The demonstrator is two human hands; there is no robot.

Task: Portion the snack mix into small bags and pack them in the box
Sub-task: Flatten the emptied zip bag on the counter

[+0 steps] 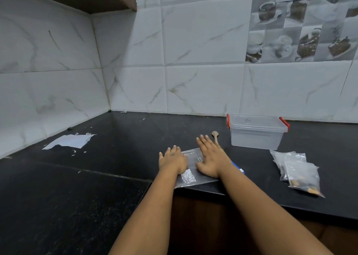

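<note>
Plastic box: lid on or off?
On. The clear lid sits on the plastic box, red clips at both ends; whether they are latched, cannot tell.

Flat bag (190,167) lies on counter (116,138) under both hands: left hand (172,160) on its left part, right hand (210,157) on its right. Spoon (215,136) just beyond right hand. Box (256,131) behind & right of it, lid on. Filled bags (296,169) well right of right hand. Paper scrap (69,141) far left of left hand.

The right hand (210,157) hides perhaps half the wooden spoon (215,135).
</note>
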